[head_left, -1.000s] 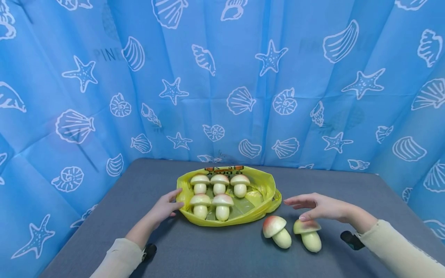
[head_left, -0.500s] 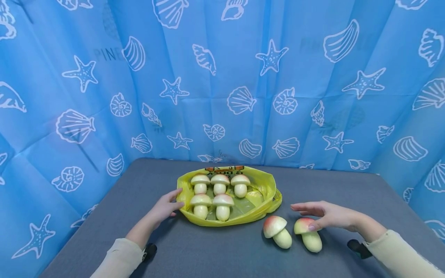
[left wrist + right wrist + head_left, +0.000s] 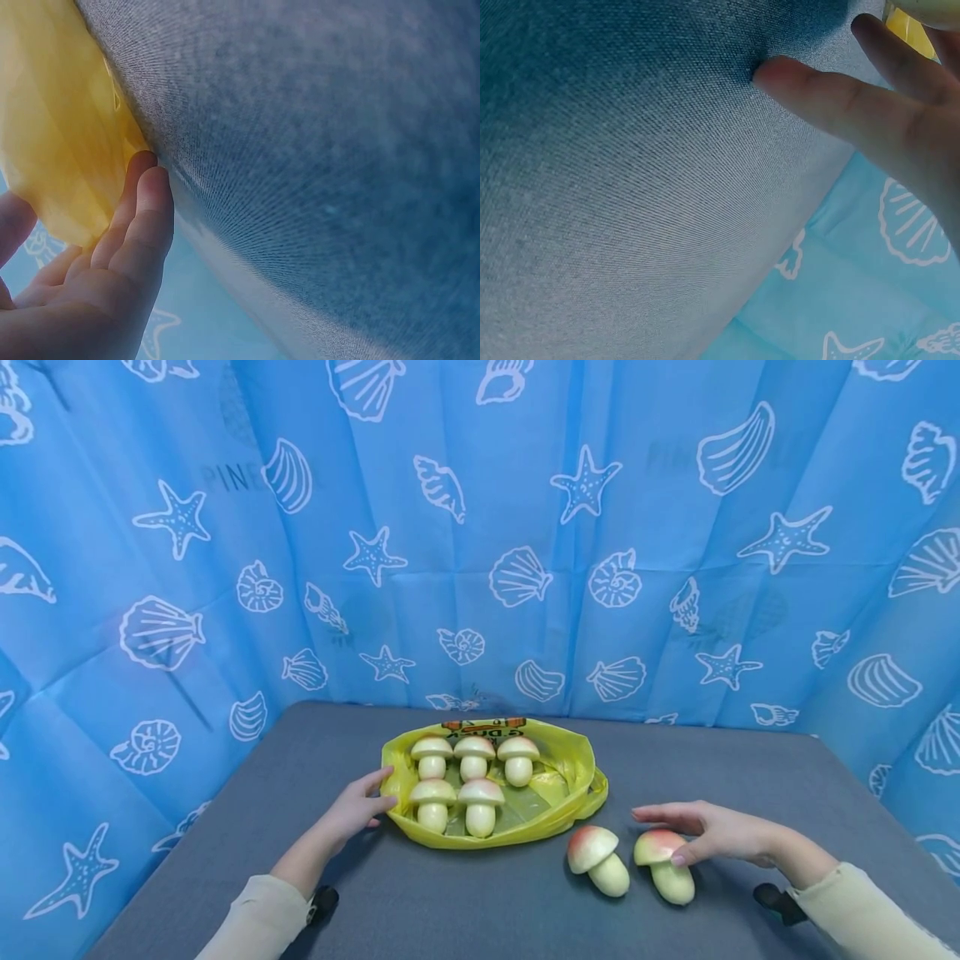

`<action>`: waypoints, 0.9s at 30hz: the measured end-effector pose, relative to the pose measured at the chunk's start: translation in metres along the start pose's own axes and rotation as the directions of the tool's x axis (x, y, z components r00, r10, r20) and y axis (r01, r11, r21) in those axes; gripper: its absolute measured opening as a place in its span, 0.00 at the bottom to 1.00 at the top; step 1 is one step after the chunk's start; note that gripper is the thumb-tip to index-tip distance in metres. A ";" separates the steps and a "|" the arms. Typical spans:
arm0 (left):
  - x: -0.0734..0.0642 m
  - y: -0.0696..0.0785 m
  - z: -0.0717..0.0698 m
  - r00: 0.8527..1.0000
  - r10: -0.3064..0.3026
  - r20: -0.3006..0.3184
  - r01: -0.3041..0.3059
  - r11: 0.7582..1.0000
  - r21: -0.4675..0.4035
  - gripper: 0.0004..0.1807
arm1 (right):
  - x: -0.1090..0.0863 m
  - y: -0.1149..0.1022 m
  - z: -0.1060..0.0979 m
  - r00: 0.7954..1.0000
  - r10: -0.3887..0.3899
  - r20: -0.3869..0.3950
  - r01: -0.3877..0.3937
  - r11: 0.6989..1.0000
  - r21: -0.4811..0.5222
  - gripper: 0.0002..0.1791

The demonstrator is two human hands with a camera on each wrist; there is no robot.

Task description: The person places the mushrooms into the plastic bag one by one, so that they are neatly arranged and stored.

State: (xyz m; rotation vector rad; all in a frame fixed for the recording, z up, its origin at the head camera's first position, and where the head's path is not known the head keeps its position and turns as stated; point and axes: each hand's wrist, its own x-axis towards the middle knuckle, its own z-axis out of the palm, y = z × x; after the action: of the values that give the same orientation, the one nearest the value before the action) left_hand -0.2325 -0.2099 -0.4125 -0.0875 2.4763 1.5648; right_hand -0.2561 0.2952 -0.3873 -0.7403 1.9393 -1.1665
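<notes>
In the head view my left hand (image 3: 358, 800) rests at the left side of a yellow plastic bag (image 3: 573, 810), which lies spread with its mouth up. Its fingers lie along the outside of the plastic, nearly straight in the left wrist view. Inside the bag several toy mushrooms (image 3: 480, 802) stand upright in two rows. My right hand (image 3: 731, 833) is over a loose mushroom (image 3: 673, 881), the thumb against its red-tinged cap and the fingers stretched out beyond it. One fingertip (image 3: 780, 75) touches the tabletop in the right wrist view. Another loose mushroom (image 3: 609, 872) lies tilted to the left.
The grey cloth-covered table (image 3: 465, 910) runs back to a blue curtain (image 3: 480, 527) printed with white shells and starfish. Dark wrist devices (image 3: 322, 906) show below the sleeves.
My right hand has moved right and toward me, from above the right loose mushroom to beside its cap. The left hand, the bag and the mushrooms stay in place.
</notes>
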 end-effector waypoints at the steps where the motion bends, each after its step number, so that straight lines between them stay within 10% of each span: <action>1: 0.000 0.000 0.000 1.000 -0.002 -0.001 0.002 1.000 -0.003 0.32 | 0.000 0.000 0.000 1.000 -0.002 0.005 0.002 1.000 0.003 0.35; 27: -0.001 0.000 0.000 1.000 -0.002 -0.002 0.002 1.000 -0.010 0.32 | -0.002 0.002 0.001 0.999 -0.031 0.033 0.030 0.999 0.020 0.34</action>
State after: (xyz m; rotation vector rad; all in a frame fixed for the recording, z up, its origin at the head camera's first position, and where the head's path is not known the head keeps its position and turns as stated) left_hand -0.2314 -0.2097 -0.4119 -0.0931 2.4700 1.5772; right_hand -0.2544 0.2968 -0.3887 -0.7769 1.8926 -1.1828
